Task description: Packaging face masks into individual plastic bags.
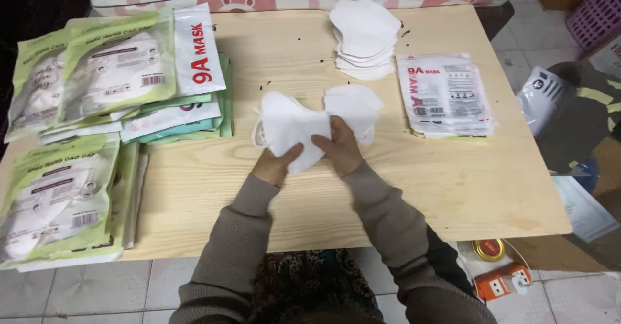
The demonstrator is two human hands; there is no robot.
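Hands at mid-table, both on one small bunch of white face masks (291,127). Left hand (275,165) pinched the bunch's lower edge, thumb on top, fingers under; right hand (341,146) clamped the right side, fingers curled over the fabric. Bunch held just above the wooden table (440,188), touching a few loose masks (356,104) lying flat beside it. Taller stack of white masks (365,39) sat further back near the far edge, well apart. Pile of empty white pouches (446,94) to the right; filled green-and-white packs (110,72) heaped at left, more filled packs (58,198) at near-left, overhanging the table edge. Risks, as judged: thin masks prob. slide apart w/ a loose pinch, so count could go off; ear loops might snag the flat ones & drag them along; near-left packs could tip off the edge if bumped by a sleeve.
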